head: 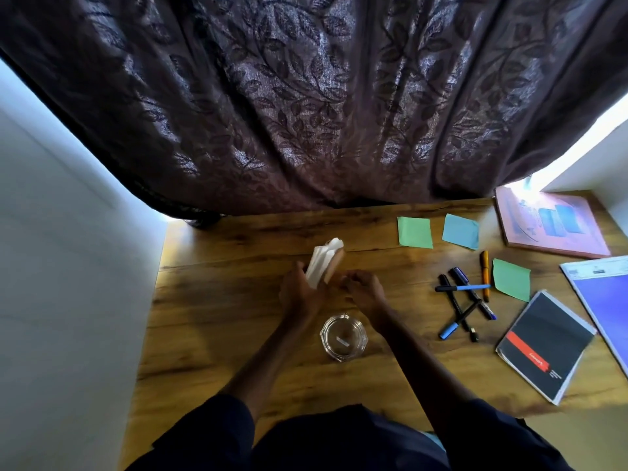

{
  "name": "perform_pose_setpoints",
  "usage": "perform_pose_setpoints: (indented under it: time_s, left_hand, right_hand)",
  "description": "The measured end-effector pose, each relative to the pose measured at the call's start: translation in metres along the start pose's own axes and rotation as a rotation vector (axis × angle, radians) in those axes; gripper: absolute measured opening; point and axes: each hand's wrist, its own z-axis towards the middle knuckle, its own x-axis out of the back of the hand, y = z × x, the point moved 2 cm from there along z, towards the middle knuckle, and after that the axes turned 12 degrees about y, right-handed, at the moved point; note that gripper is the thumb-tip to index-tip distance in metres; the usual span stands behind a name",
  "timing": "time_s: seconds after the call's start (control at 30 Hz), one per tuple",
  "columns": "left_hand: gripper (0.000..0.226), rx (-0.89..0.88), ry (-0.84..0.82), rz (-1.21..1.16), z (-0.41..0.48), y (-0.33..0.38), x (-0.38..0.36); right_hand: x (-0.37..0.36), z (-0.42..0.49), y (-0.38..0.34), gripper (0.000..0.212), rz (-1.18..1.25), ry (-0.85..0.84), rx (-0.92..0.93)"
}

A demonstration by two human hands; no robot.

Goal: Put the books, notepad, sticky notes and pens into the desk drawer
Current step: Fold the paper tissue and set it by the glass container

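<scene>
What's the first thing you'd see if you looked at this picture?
Probably the big dark leafy curtain hanging across the whole top, behind the wooden desk. Next, the left hand in the middle, gripping a white papery bundle just beyond a glass dish. On the right lie crossed pens and bright green and blue sticky notes.

- We count three sticky notes towards one o'clock on the desk (238, 334): a green note (414, 232), a blue note (461, 231) and a second green note (511, 279).
- We make out five pens, crossed in a heap at three o'clock: an orange pen (485, 275), a purple-capped pen (473, 295), a blue pen (464, 287), a black pen (455, 305) and a blue-tipped pen (458, 321).
- Two books at two o'clock: a pink book (550, 226) and a blue book (603, 297).
- One black notepad (543, 345) at four o'clock.
- One glass dish (344, 338) at six o'clock.
- One folded white paper (321, 263), at twelve o'clock from the dish.
- Two hands: left hand (299, 294), right hand (365, 290).
</scene>
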Motion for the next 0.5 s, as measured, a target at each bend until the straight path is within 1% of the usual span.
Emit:
perform_pose_setpoints:
  time_s: [0.1,0.17,0.27,0.4,0.5]
  left_hand:
    - [0.076,0.05,0.054,-0.059,0.006,-0.021,0.02]
    - [0.068,0.054,0.108,-0.09,0.01,-0.026,0.047]
    - [0.059,0.062,0.239,-0.102,0.019,-0.039,0.087]
    - [0.053,0.074,0.434,-0.094,0.03,-0.063,0.14]
    - [0.051,0.125,0.524,-0.059,0.04,-0.091,0.17]
  right_hand:
    - [-0.013,0.002,-0.009,0.01,-0.018,0.004,-0.007]
    - [-0.029,0.001,-0.02,0.014,-0.025,-0.023,0.004]
    - [-0.061,-0.001,-0.043,0.02,-0.04,-0.066,0.02]
    - [-0.112,-0.009,-0.068,0.016,-0.029,-0.192,0.064]
    - [-0.139,-0.017,-0.077,0.024,0.029,-0.289,0.121]
